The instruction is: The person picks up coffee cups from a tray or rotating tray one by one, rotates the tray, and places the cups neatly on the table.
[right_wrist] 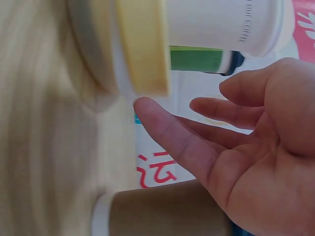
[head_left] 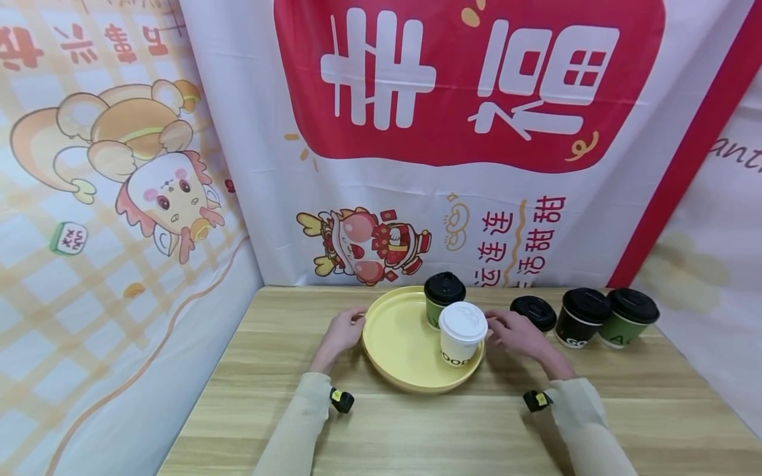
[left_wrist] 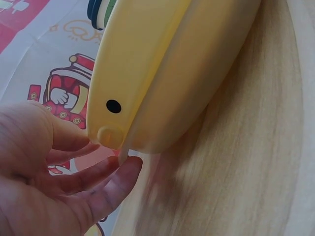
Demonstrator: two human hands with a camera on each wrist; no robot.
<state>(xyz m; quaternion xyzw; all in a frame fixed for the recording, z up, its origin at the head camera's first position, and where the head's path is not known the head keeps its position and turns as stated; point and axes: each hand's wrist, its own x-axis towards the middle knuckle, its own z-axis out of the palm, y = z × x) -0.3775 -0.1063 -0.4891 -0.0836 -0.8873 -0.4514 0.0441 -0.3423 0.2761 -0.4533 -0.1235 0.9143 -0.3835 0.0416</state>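
A round yellow tray (head_left: 393, 340) carries a green paper cup (head_left: 434, 313) with a black lid and a white paper cup (head_left: 455, 347) with a white lid, both upright on its right half. My left hand (head_left: 344, 332) pinches the tray's left edge, a fingertip under the rim in the left wrist view, beside a black dot (left_wrist: 113, 106). At the right edge is my right hand (head_left: 516, 332), fingers loosely extended. Its lowest fingertip (right_wrist: 145, 104) reaches the tray's lower edge; the other fingers stay apart from the cups.
Right of my right hand stand a black-lidded cup (head_left: 533, 312), partly hidden by that hand, a black cup (head_left: 574, 330) and a green cup (head_left: 619, 330), both with black lids. Printed cloth (head_left: 262, 165) hangs behind the wooden table (head_left: 417, 430) and along its left side.
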